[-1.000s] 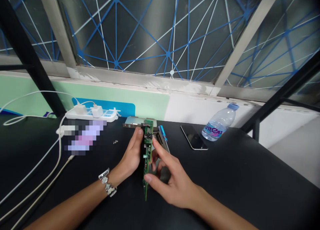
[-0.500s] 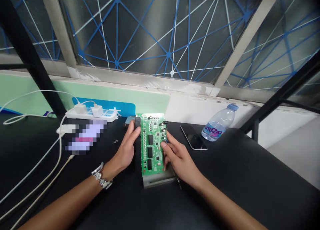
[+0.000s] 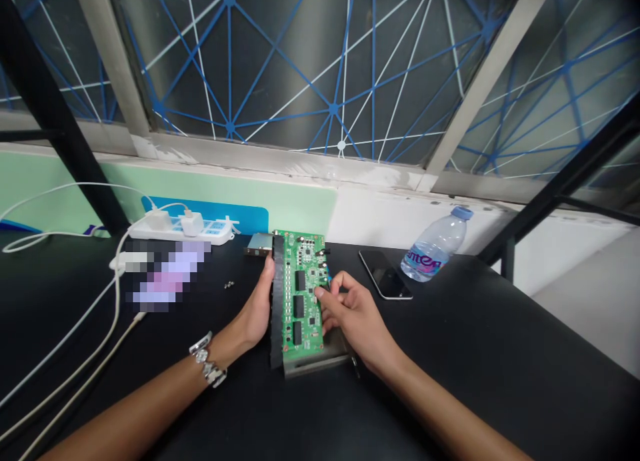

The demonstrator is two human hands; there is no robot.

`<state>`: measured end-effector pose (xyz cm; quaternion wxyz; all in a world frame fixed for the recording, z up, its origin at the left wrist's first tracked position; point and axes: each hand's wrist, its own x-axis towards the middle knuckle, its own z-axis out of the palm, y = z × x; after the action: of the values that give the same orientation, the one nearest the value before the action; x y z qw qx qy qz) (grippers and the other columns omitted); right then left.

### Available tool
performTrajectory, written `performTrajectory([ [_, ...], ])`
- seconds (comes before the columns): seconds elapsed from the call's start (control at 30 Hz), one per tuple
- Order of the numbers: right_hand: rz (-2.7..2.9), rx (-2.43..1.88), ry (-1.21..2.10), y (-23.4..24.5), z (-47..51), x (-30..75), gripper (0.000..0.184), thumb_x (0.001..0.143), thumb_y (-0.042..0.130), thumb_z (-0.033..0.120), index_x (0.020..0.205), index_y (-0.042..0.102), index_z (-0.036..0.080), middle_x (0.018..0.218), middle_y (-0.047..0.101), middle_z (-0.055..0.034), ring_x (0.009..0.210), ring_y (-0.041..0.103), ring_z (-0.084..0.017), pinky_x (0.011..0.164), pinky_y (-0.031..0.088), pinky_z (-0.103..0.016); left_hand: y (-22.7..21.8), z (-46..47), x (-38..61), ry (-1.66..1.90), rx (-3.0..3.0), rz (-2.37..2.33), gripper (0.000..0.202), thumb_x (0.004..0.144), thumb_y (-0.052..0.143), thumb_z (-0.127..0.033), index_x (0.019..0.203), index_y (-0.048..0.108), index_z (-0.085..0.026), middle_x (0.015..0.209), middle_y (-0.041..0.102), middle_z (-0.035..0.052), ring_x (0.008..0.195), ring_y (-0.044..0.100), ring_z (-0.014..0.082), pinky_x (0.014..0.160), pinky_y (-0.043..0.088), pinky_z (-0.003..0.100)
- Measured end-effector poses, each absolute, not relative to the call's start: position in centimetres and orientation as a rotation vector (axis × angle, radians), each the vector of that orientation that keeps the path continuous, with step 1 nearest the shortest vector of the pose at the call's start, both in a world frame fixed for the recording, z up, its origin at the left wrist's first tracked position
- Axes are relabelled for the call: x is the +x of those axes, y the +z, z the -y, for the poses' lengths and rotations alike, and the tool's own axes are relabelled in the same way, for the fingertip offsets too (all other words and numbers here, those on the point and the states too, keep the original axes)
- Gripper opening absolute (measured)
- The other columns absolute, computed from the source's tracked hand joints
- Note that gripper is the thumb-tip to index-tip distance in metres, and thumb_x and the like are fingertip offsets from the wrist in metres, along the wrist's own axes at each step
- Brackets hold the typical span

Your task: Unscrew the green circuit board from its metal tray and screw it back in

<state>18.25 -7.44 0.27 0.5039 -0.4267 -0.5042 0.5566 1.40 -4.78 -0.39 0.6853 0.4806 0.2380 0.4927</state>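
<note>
A green circuit board (image 3: 301, 291) lies face up over a grey metal case (image 3: 320, 361) at the middle of the black table. My left hand (image 3: 257, 307) grips the board's left edge, where a black connector strip runs along it. My right hand (image 3: 350, 311) rests on the board's right edge with its fingers curled and pinched against it. A watch sits on my left wrist. A blue-handled screwdriver is mostly hidden behind my right hand.
A white power strip (image 3: 180, 227) with chargers and white cables (image 3: 100, 314) lies at the left. Two small screws (image 3: 229, 285) sit left of the board. A phone (image 3: 385, 282) and a water bottle (image 3: 433, 247) lie at the right. A grey metal plate (image 3: 260, 244) is behind the board.
The board was held on edge a second ago; both hands have turned it face up and lowered it onto the grey case. My right fingers shifted to its right edge.
</note>
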Motion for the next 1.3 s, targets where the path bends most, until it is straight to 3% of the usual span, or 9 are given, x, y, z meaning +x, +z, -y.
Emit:
performTrajectory([
  [0.17, 1.363, -1.048, 1.246, 0.7, 7.6, 18.2, 0.037, 0.085, 0.066, 0.043, 0.069, 0.042, 0.02, 0.059, 0.042, 0.0073, 0.053, 0.04, -0.007, 0.051, 0.038, -0.02, -0.4, 5.4, 2.0, 1.066, 0.929, -0.487, 0.066, 0.094, 0.035, -0.064, 0.133, 0.057, -0.015, 0.11, 0.074, 0.0108, 0.11, 0.064, 0.0301, 0.101, 0.044, 0.045],
  [0.37, 1.683, -1.049, 1.13, 1.7, 9.1, 17.6, 0.014, 0.089, 0.062, 0.032, 0.089, 0.06, 0.019, 0.085, 0.058, -0.0003, 0.077, 0.055, -0.013, 0.072, 0.045, -0.027, 0.7, 5.5, 2.1, 1.114, 0.896, -0.402, 0.067, 0.092, 0.038, -0.064, 0.129, 0.06, -0.013, 0.115, 0.072, 0.0124, 0.114, 0.062, 0.0307, 0.105, 0.041, 0.045],
  [0.5, 1.78, -1.059, 0.987, 1.6, 9.5, 17.3, 0.012, 0.085, 0.067, 0.029, 0.091, 0.061, 0.021, 0.11, 0.055, -0.0052, 0.103, 0.056, -0.018, 0.079, 0.049, -0.028, 0.6, 5.4, 1.9, 1.176, 0.962, -0.436, 0.063, 0.093, 0.039, -0.063, 0.127, 0.062, -0.015, 0.117, 0.07, 0.0105, 0.116, 0.06, 0.0286, 0.108, 0.039, 0.042],
  [0.57, 1.816, -1.064, 0.931, 1.5, 9.5, 17.3, 0.01, 0.084, 0.068, 0.028, 0.089, 0.063, 0.021, 0.113, 0.053, -0.0061, 0.113, 0.053, -0.02, 0.08, 0.049, -0.028, 0.2, 5.4, 1.8, 1.182, 0.991, -0.462, 0.063, 0.093, 0.038, -0.063, 0.126, 0.062, -0.015, 0.119, 0.069, 0.0101, 0.118, 0.058, 0.0279, 0.109, 0.038, 0.041],
  [0.77, 1.858, -1.103, 0.866, 1.3, 9.8, 17.3, 0.006, 0.086, 0.064, 0.025, 0.083, 0.062, 0.02, 0.109, 0.052, -0.0058, 0.107, 0.056, -0.019, 0.081, 0.049, -0.029, -0.8, 5.4, 1.7, 1.109, 1.059, -0.542, 0.065, 0.093, 0.033, -0.067, 0.123, 0.063, -0.017, 0.117, 0.07, 0.0092, 0.119, 0.057, 0.0264, 0.11, 0.035, 0.04],
  [0.93, 1.827, -1.076, 0.868, 1.1, 9.6, 17.2, 0.01, 0.088, 0.062, 0.024, 0.078, 0.061, 0.02, 0.113, 0.056, -0.007, 0.117, 0.053, -0.021, 0.093, 0.044, -0.032, -0.9, 5.4, 1.6, 1.05, 1.117, -0.615, 0.069, 0.09, 0.029, -0.073, 0.119, 0.065, -0.02, 0.11, 0.071, 0.0081, 0.116, 0.058, 0.026, 0.103, 0.041, 0.039],
  [1.07, 1.804, -1.088, 0.926, 1.2, 9.5, 17.3, 0.013, 0.091, 0.058, 0.026, 0.08, 0.06, 0.02, 0.119, 0.057, -0.0083, 0.116, 0.054, -0.023, 0.087, 0.046, -0.032, -0.5, 5.2, 1.6, 1.072, 1.152, -0.644, 0.075, 0.088, 0.024, -0.077, 0.121, 0.064, -0.022, 0.107, 0.072, 0.0077, 0.113, 0.059, 0.0265, 0.098, 0.045, 0.039],
  [1.3, 1.793, -1.048, 0.999, 1.6, 9.6, 17.4, 0.014, 0.093, 0.052, 0.022, 0.079, 0.055, 0.02, 0.115, 0.062, -0.0064, 0.1, 0.06, -0.019, 0.086, 0.046, -0.032, -0.2, 5.1, 2.1, 1.153, 1.179, -0.702, 0.063, 0.092, 0.032, -0.067, 0.131, 0.054, -0.023, 0.115, 0.068, 0.0077, 0.12, 0.055, 0.0282, 0.1, 0.042, 0.039],
])
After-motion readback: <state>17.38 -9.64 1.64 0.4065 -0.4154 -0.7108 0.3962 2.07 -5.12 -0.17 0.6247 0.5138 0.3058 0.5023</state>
